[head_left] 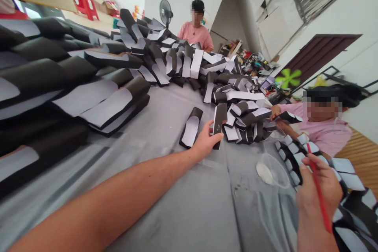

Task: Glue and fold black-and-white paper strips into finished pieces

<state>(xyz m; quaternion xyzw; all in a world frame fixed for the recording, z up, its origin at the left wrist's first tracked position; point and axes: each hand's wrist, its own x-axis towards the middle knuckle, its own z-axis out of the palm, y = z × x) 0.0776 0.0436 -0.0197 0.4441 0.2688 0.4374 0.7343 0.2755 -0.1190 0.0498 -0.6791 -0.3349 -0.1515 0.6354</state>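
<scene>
The left hand (206, 140) pinches an upright black piece with white lining (218, 124); a similar piece (190, 128) lies just beside it on the grey sheet (177, 212) covering the worktop. The right hand (317, 191) is well apart, gripping a red stick (321, 204) whose tip reaches over a row of white-patched black pieces (292, 153); a clear dish with white paste (270, 171) sits near that row. A heap of folded pieces (236, 82) fills the middle; long stacks (73, 86) lie on the left. A co-worker in pink (196, 33) sits at the far end; another co-worker (321, 126) sits at right, whose hand (276, 111) holds a black piece (289, 117); a fan (165, 12) stands behind.
</scene>
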